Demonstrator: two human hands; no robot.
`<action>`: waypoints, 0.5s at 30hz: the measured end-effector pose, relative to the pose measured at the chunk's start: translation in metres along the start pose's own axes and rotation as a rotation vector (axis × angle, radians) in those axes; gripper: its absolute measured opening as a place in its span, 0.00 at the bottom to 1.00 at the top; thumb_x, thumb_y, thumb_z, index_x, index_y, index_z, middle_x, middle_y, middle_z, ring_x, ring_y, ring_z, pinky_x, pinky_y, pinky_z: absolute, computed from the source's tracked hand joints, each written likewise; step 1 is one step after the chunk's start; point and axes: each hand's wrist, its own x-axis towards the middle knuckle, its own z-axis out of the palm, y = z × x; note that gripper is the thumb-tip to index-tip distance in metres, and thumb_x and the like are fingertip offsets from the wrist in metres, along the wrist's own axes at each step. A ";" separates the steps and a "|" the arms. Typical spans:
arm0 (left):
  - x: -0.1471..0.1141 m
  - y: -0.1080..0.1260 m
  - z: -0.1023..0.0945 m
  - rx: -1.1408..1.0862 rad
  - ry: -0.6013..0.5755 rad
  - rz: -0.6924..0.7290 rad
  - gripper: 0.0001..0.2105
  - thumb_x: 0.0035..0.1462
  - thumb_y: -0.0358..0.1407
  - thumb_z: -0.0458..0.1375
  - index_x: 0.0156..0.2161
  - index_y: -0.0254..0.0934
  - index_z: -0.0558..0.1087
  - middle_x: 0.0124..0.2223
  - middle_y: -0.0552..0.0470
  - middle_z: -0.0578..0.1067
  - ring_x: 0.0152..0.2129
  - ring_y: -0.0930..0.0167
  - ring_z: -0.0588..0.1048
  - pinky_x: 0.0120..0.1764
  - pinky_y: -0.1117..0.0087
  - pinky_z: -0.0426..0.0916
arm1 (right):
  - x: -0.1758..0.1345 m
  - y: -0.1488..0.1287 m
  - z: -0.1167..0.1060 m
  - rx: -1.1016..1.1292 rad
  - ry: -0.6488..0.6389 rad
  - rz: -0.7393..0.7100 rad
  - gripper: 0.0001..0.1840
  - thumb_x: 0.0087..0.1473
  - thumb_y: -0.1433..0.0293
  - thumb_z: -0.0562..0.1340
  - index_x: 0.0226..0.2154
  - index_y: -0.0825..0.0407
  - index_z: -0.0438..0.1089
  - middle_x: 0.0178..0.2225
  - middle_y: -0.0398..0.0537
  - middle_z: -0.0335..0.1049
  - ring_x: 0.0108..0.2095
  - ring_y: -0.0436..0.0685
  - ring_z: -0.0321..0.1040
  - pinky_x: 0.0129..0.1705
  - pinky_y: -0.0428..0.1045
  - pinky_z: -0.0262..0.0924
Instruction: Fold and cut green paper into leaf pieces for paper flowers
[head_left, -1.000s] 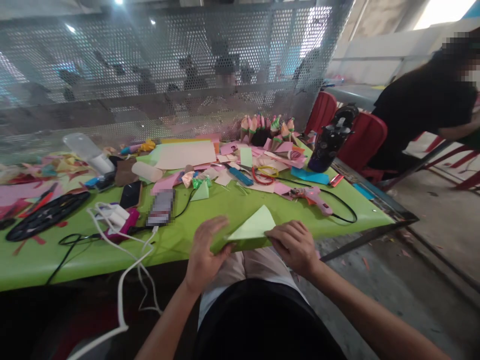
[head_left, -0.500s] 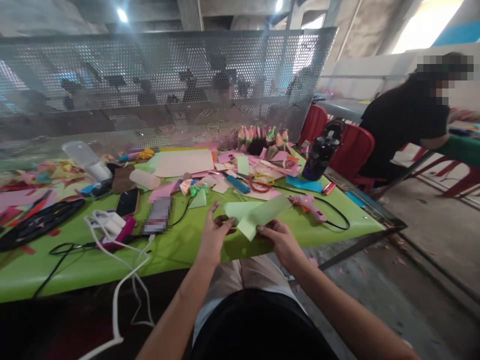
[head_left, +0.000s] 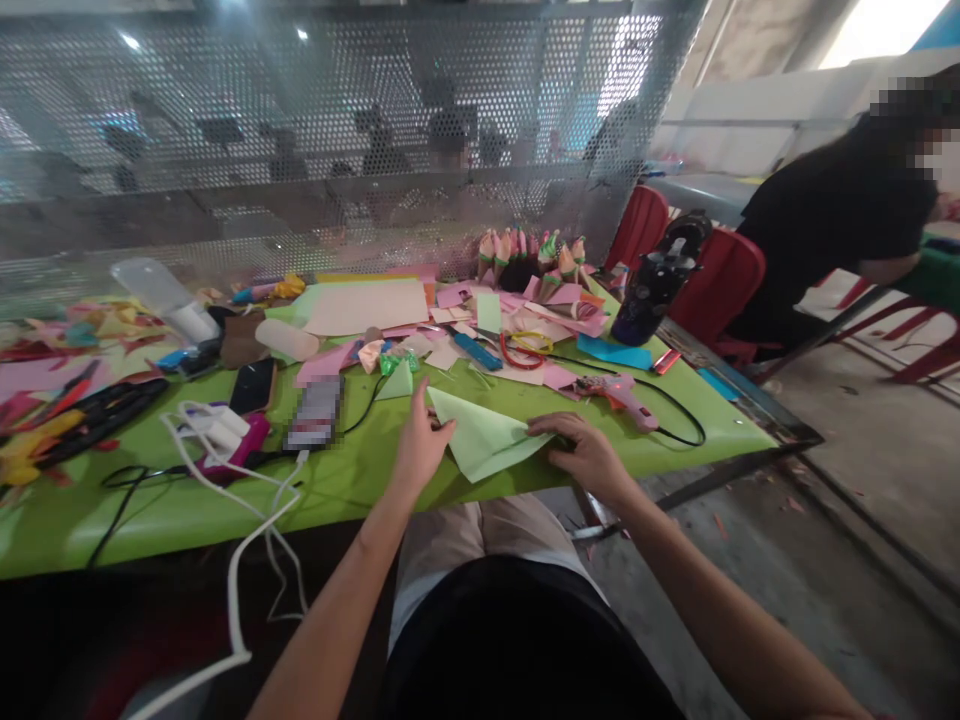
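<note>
Table (head_left: 345,475): green-covered
Paper (head_left: 484,440): apparently being folded; creasing seems needed
Left hand (head_left: 421,440): fingers half-parted, hold unclear
Right hand (head_left: 592,455): fingers curled, paper held

The folded paper (head_left: 487,440) is pale green, the counter (head_left: 352,490) lime. From the paper: blue cutter (head_left: 478,352) at twelve o'clock, red chair (head_left: 724,285) at two, magenta block (head_left: 255,437) at nine, grey hole-dotted screen (head_left: 330,140) at eleven.
</note>
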 end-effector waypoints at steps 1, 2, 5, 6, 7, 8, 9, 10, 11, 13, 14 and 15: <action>-0.002 0.002 0.000 0.116 -0.005 0.046 0.37 0.52 0.29 0.61 0.66 0.40 0.54 0.44 0.45 0.75 0.35 0.66 0.77 0.41 0.63 0.72 | -0.001 0.000 0.001 -0.045 -0.036 -0.054 0.20 0.41 0.78 0.58 0.36 0.47 0.76 0.42 0.47 0.78 0.47 0.62 0.70 0.53 0.59 0.60; -0.005 0.004 0.001 0.234 0.006 0.102 0.37 0.52 0.29 0.62 0.66 0.39 0.54 0.49 0.41 0.74 0.41 0.62 0.77 0.44 0.60 0.72 | -0.003 0.001 0.001 -0.082 -0.069 -0.100 0.22 0.40 0.80 0.57 0.36 0.46 0.76 0.41 0.47 0.78 0.46 0.61 0.70 0.52 0.58 0.61; -0.015 0.010 0.001 0.557 0.075 0.268 0.36 0.52 0.31 0.63 0.65 0.38 0.57 0.64 0.35 0.62 0.58 0.51 0.65 0.55 0.51 0.64 | -0.006 0.000 0.003 -0.178 -0.123 -0.190 0.26 0.40 0.82 0.55 0.40 0.46 0.76 0.42 0.47 0.78 0.46 0.60 0.70 0.51 0.58 0.62; -0.018 0.011 0.001 0.634 0.067 0.316 0.35 0.53 0.31 0.63 0.65 0.40 0.59 0.67 0.36 0.58 0.61 0.50 0.61 0.57 0.49 0.62 | -0.007 0.000 0.003 -0.204 -0.128 -0.211 0.27 0.40 0.82 0.56 0.41 0.46 0.76 0.43 0.47 0.77 0.47 0.60 0.70 0.51 0.58 0.62; -0.020 0.011 0.001 0.688 0.036 0.363 0.33 0.54 0.31 0.61 0.65 0.42 0.60 0.68 0.39 0.56 0.63 0.51 0.58 0.58 0.48 0.60 | -0.007 0.000 0.003 -0.225 -0.134 -0.223 0.27 0.41 0.82 0.56 0.42 0.47 0.75 0.44 0.47 0.77 0.47 0.60 0.70 0.51 0.57 0.62; -0.021 0.011 0.001 0.721 -0.017 0.412 0.31 0.56 0.29 0.59 0.64 0.46 0.60 0.69 0.42 0.55 0.64 0.53 0.57 0.59 0.49 0.59 | -0.006 -0.001 0.002 -0.246 -0.141 -0.229 0.27 0.42 0.82 0.56 0.42 0.47 0.75 0.44 0.48 0.76 0.47 0.60 0.70 0.51 0.57 0.63; -0.021 0.010 0.001 0.736 -0.087 0.464 0.29 0.58 0.28 0.56 0.64 0.49 0.61 0.69 0.45 0.56 0.64 0.56 0.57 0.60 0.51 0.58 | -0.006 -0.002 0.001 -0.268 -0.147 -0.230 0.27 0.42 0.82 0.56 0.43 0.47 0.75 0.44 0.49 0.76 0.46 0.60 0.69 0.50 0.57 0.63; -0.021 0.009 0.001 0.740 -0.168 0.510 0.29 0.59 0.25 0.53 0.63 0.51 0.62 0.69 0.48 0.56 0.64 0.59 0.57 0.61 0.53 0.58 | -0.005 -0.003 0.000 -0.292 -0.149 -0.228 0.27 0.42 0.82 0.56 0.43 0.47 0.76 0.43 0.50 0.75 0.45 0.60 0.69 0.48 0.56 0.64; -0.021 0.008 0.001 0.738 -0.248 0.544 0.29 0.59 0.23 0.50 0.63 0.52 0.62 0.69 0.51 0.57 0.65 0.61 0.57 0.61 0.55 0.57 | -0.004 -0.004 -0.001 -0.318 -0.147 -0.226 0.27 0.42 0.82 0.56 0.43 0.48 0.76 0.42 0.51 0.74 0.44 0.60 0.69 0.46 0.56 0.64; -0.020 0.006 0.000 0.722 -0.380 0.569 0.31 0.59 0.21 0.46 0.62 0.53 0.64 0.68 0.54 0.60 0.65 0.64 0.56 0.62 0.56 0.55 | -0.003 -0.006 -0.003 -0.365 -0.141 -0.234 0.29 0.41 0.82 0.56 0.45 0.48 0.75 0.43 0.52 0.73 0.44 0.61 0.68 0.46 0.56 0.64; -0.019 0.006 -0.001 0.711 -0.426 0.564 0.31 0.59 0.21 0.46 0.62 0.54 0.64 0.67 0.55 0.60 0.65 0.64 0.56 0.63 0.55 0.54 | -0.002 -0.006 -0.004 -0.377 -0.144 -0.244 0.30 0.41 0.82 0.57 0.47 0.48 0.75 0.45 0.52 0.73 0.45 0.62 0.68 0.48 0.57 0.63; -0.018 0.005 -0.002 0.698 -0.454 0.551 0.31 0.59 0.22 0.45 0.62 0.54 0.64 0.67 0.56 0.61 0.65 0.65 0.56 0.63 0.54 0.53 | -0.001 -0.007 -0.005 -0.380 -0.155 -0.253 0.32 0.42 0.82 0.57 0.49 0.47 0.73 0.48 0.52 0.72 0.48 0.62 0.67 0.50 0.59 0.62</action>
